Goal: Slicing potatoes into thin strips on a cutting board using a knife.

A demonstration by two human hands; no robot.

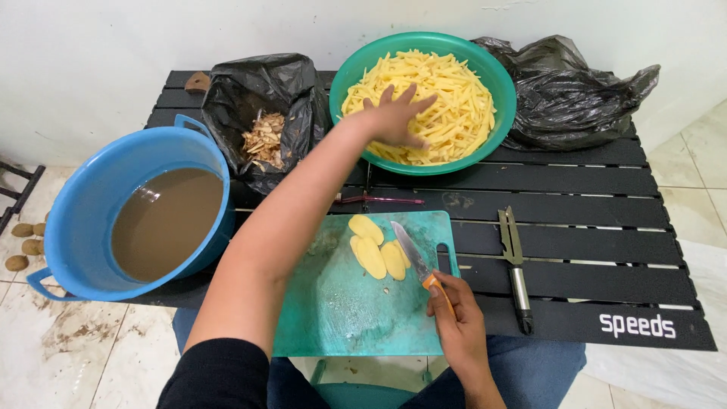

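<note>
Right hand (453, 309) clamped on knife (413, 254) by potato slices (376, 248); left hand (394, 117) (fingers spread) on fries (447, 98).

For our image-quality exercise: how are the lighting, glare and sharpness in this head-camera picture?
Head view: even, soft light with faint shadows; a pale reflection glints on the murky water in the blue tub; the left hand over the green bowl looks slightly soft; the right hand, knife and cutting board are sharp.
</note>
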